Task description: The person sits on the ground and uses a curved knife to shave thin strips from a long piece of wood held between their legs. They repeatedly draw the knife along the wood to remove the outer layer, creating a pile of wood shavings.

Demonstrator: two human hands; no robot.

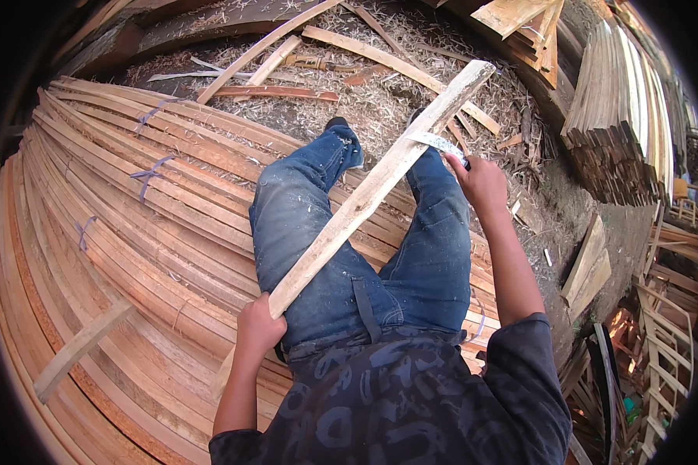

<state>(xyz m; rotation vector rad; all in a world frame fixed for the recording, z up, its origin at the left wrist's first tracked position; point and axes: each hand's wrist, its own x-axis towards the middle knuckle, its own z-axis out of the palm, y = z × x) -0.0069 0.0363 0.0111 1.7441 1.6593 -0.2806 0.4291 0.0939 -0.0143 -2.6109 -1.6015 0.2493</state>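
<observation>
Pale wooden plank (367, 186), one, left hand (259, 326) gripping it, right hand (481, 186) grasping one curved blade (437, 142)

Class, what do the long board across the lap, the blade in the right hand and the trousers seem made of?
Board: wood, rough and unpainted, by its streaked surface and uneven edges.
Blade: probably metal, mottled finish; it looks thin and pale.
Trousers: apparently denim, worn, given the faded blue and seams.
</observation>
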